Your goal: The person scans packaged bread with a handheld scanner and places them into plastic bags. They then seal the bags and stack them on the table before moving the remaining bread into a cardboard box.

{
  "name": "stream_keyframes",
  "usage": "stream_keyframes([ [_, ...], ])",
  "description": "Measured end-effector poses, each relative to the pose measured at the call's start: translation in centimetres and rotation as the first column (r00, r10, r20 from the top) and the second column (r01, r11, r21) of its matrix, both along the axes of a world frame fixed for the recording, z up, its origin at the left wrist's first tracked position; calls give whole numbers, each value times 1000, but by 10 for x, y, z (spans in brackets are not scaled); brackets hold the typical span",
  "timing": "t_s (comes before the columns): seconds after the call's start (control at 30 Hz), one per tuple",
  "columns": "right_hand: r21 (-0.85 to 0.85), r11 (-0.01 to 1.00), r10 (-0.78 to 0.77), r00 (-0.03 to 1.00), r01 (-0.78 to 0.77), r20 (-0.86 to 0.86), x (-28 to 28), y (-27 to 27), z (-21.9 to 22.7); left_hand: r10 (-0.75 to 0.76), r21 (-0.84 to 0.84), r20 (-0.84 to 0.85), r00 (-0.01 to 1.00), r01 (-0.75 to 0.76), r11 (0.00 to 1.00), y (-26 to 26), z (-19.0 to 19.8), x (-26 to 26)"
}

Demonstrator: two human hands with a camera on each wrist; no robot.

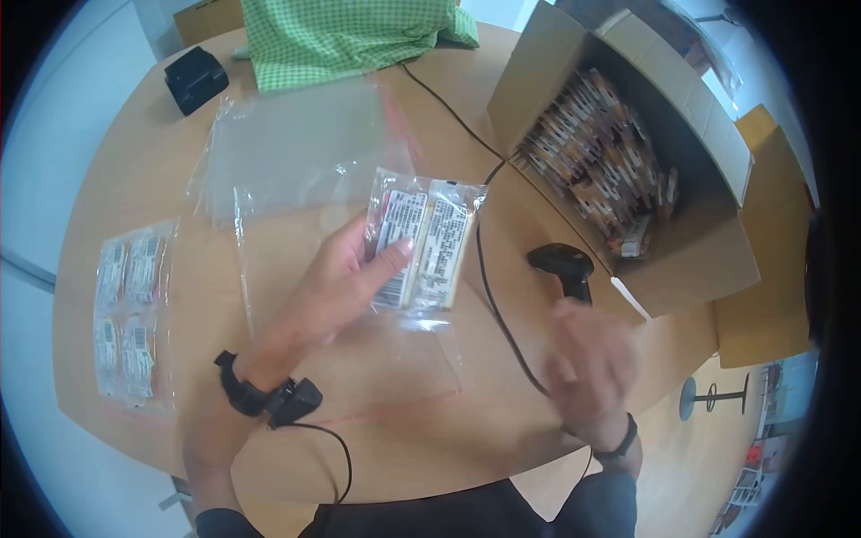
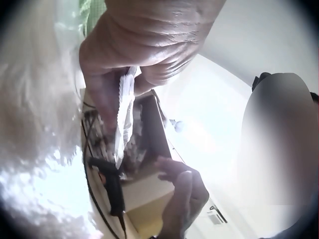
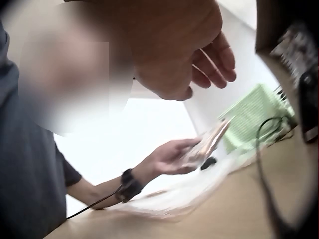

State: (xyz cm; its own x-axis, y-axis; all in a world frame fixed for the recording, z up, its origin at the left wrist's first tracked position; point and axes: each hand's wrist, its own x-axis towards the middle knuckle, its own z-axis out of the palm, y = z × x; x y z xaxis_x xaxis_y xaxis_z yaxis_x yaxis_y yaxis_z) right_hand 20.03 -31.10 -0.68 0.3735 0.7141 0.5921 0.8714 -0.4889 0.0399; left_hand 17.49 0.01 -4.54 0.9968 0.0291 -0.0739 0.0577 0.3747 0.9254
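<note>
My left hand (image 1: 336, 278) grips a pair of small clear packets (image 1: 446, 247) side by side, white printed labels facing up and the thumb pressed across the left one. In the left wrist view the packets (image 2: 124, 117) show edge-on between thumb and fingers. Below them a large clear plastic bag (image 1: 404, 372) lies flat on the table. My right hand (image 1: 592, 363), blurred in the head view, is just in front of a black barcode scanner (image 1: 563, 260). The right wrist view shows that hand's fingers (image 3: 219, 57) loosely bent with nothing in them.
An open cardboard box (image 1: 538, 76) at the right holds many similar packets (image 1: 601, 152). Behind my left hand lies a stack of clear bags (image 1: 287, 143). A bag of several labelled packets (image 1: 134, 309) rests at the left. Green checked cloth (image 1: 332, 40), a black device (image 1: 195, 79) and a cable (image 1: 489, 291) are also there.
</note>
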Motion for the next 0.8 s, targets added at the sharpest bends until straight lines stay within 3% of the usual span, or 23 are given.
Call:
stream_keyframes([
  [0.03,-14,948,-318,947,318,-51,4,-18,-7,-9,15,-5,1000,9,1000,7,-1,1],
  [0.07,11,898,-431,887,439,-166,12,-25,-12,0,12,-12,1000,0,1000,12,-4,2],
  [0.1,24,830,-530,800,557,-281,20,-29,-16,54,-100,-30,998,-57,993,16,-8,4],
  [0.13,24,830,-528,800,557,-286,29,-36,-22,102,-206,-52,993,-111,972,19,-12,5],
  [0.2,-16,838,-485,731,546,-481,40,-46,-33,170,-265,-17,985,-168,949,17,-18,7],
  [0.23,-81,792,-554,658,605,-509,37,-44,-28,241,-329,20,970,-221,918,15,-18,9],
  [0.27,-69,789,-552,653,611,-518,32,-43,-26,233,-315,23,972,-214,925,13,-17,9],
  [0.33,201,927,-173,838,316,-518,21,-35,-21,288,-453,58,956,-232,861,2,-15,5],
  [0.37,483,829,183,680,282,-710,12,-12,-20,276,-439,57,959,-224,870,-7,-14,0],
  [0.43,520,837,366,532,171,-764,13,20,-6,264,-446,25,964,-226,866,-27,-9,-12],
  [0.47,533,822,361,542,200,-759,17,33,-5,232,-431,26,972,-199,880,-36,-9,-17],
  [0.53,524,808,514,115,269,-850,31,50,-5,168,-486,92,981,-103,868,-51,-8,-28],
  [0.57,525,802,513,122,285,-850,37,54,-8,153,-352,70,986,-119,928,-55,-5,-31],
  [0.6,530,800,549,15,281,-836,46,57,-10,142,-354,71,987,-108,929,-47,-8,-29],
  [0.63,535,799,576,-92,275,-813,52,57,-10,1,-380,114,994,43,924,-28,-14,-27],
  [0.67,529,803,569,-89,274,-818,57,52,-6,-133,-401,161,978,188,897,-8,-17,-25],
  [0.7,478,860,490,-27,179,-871,63,44,-1,-233,-428,71,970,240,872,8,-7,-18],
  [0.73,411,907,409,44,92,-911,65,36,2,-237,-435,76,969,246,866,18,-4,-16],
  [0.8,274,961,264,185,29,-947,54,30,1,-482,-259,-38,876,457,851,27,-1,-10],
])
